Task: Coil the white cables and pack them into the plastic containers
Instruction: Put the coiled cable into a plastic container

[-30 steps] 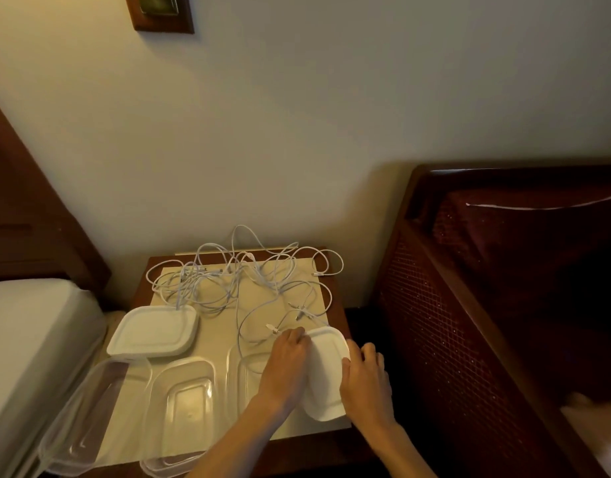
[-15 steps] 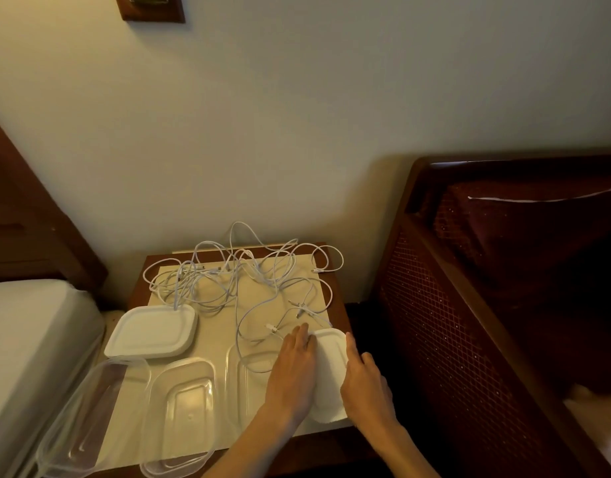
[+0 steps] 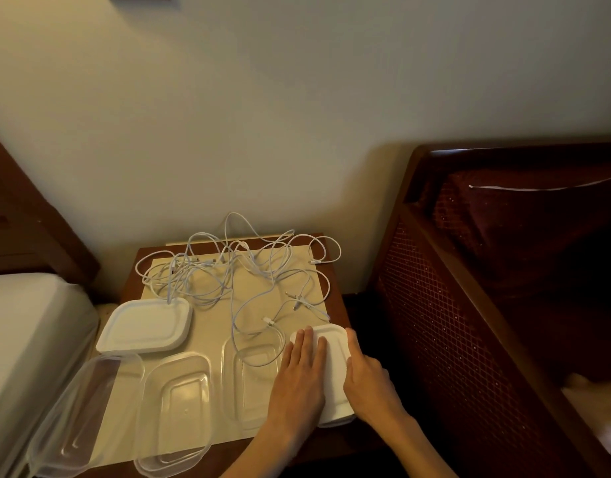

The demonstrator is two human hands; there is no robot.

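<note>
No text, label, brand, number or sign can be read anywhere in the view. The white lids, the clear plastic containers, the cables and the pale mat on the counter all show plain surfaces with no legible marking.

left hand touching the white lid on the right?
Touching. The head view shows the left hand lying flat on the white lid, straight fingers overlapping its top with no gap visible.

Clear glossy plastic containers (image 3: 174, 405); table (image 3: 338, 288) probably wood.
</note>
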